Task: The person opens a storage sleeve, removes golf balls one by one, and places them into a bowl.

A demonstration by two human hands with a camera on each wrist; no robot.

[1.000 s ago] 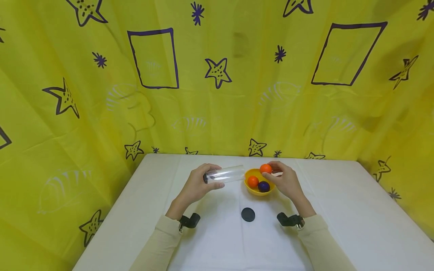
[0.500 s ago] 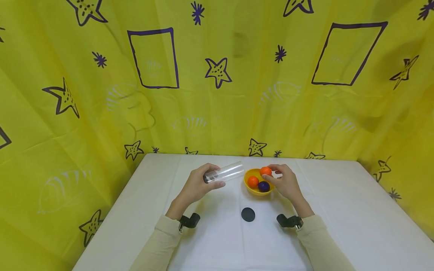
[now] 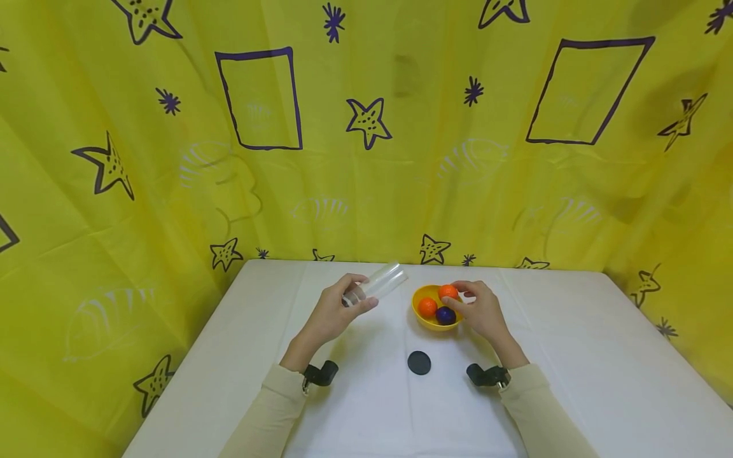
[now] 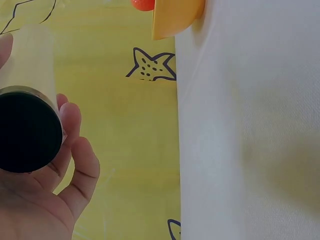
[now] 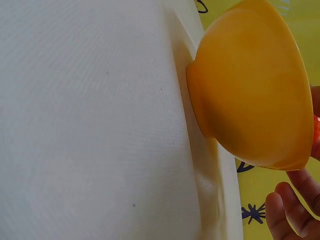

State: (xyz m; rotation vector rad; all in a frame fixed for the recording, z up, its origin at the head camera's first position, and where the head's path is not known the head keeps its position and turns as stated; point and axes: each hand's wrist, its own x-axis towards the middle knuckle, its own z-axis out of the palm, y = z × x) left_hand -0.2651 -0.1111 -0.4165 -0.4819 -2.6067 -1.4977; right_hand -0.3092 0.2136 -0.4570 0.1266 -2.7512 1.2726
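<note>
My left hand [image 3: 335,307] grips a clear cylindrical container [image 3: 380,283] near its black base [image 4: 27,132]. The container is tilted, its far end raised toward the back right, and nothing shows inside it. At the yellow bowl [image 3: 424,323], my right hand [image 3: 481,310] pinches an orange ball [image 3: 448,292] between thumb and fingers, low at the bowl's back right. Another orange ball [image 3: 427,307] and a dark blue ball [image 3: 445,315] lie in the bowl. In the right wrist view, the bowl's wall [image 5: 255,90] hides most of the pinched ball.
A round black lid [image 3: 419,362] lies flat on the white-covered table [image 3: 366,407], in front of the bowl. Behind the table hangs a yellow curtain [image 3: 366,184] printed with stars. Each wrist wears a small black camera mount [image 3: 321,373].
My right hand has lowered the orange ball into the bowl. My left hand has tipped the container's far end upward and away from the bowl.
</note>
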